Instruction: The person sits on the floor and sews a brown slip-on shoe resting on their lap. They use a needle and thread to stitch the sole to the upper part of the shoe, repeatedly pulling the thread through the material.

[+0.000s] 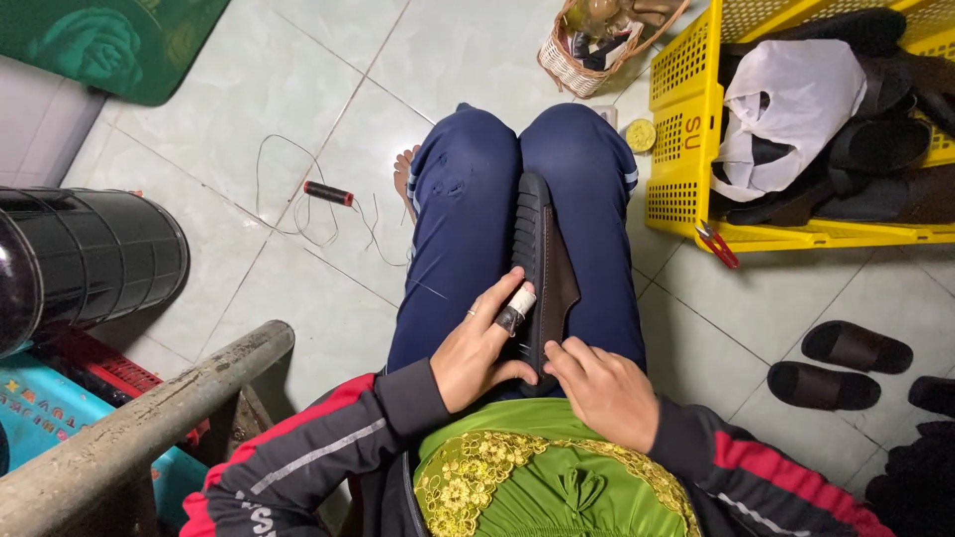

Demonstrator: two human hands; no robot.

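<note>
Dark ribbed sandal (540,261) lies between knees; both hands touch its near end.

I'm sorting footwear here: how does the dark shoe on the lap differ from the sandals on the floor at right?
The shoe on the lap is single, gripped between the knees and touched by both the left hand and the right hand; the floor sandals are a pair lying flat, untouched. The shoe shows a ribbed sole edge; the sandals show open straps. Both are dark.
</note>
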